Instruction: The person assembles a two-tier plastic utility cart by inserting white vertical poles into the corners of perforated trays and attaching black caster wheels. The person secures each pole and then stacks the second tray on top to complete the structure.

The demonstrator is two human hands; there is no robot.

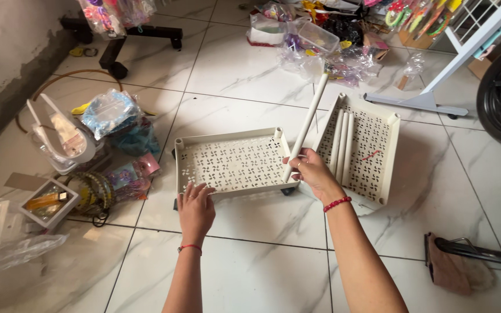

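1. Down on the tiled floor (250, 69), the right hand (314, 173) is closed around the lower end of a cream tube (307, 123), fingers wrapped about it.
2. That tube slants up and away from the hand, its bottom end touching the near right corner of the nearer perforated tray (233, 162), right at the corner socket there.
3. Meanwhile the left hand (195, 207) lies flat and open, fingers spread, its fingertips touching the tray's near edge, toward the left corner; it grips nothing.
4. The nearer tray sits level between the two hands, just beyond them, with short sockets standing at its corners and a dark caster showing under the near right corner.
5. A second perforated tray (372, 153) lies just right of the first, turned lengthwise, and three more tubes (342, 142) rest side by side along its left edge.
6. Left of the trays, clear plastic bags and small boxes of trinkets (97, 150) lie scattered on the floor, well apart from either hand.
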